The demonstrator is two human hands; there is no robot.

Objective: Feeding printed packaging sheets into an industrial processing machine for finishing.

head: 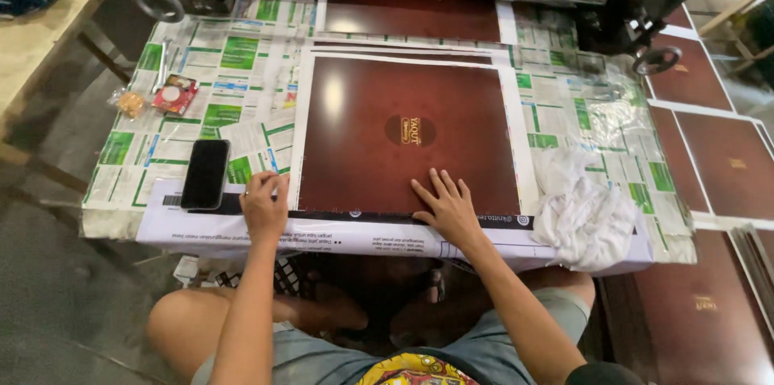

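A large dark maroon glossy sheet (403, 111) with a white border and a small gold oval emblem in its middle lies flat on the paper-covered table (250, 79). My right hand (446, 206) rests flat on the sheet's near edge with its fingers spread. At the sheet's near left corner, my left hand (264, 206) has its fingers curled and pinches the white border. Another maroon sheet (411, 10) lies further back, partly under a machine roller.
A black phone (205, 174) lies left of my left hand. A red packet (175, 95) and a small bag of snacks (129, 103) sit at the table's left. A white rag (584, 208) is bunched at right. More maroon sheets (726, 159) are stacked at right.
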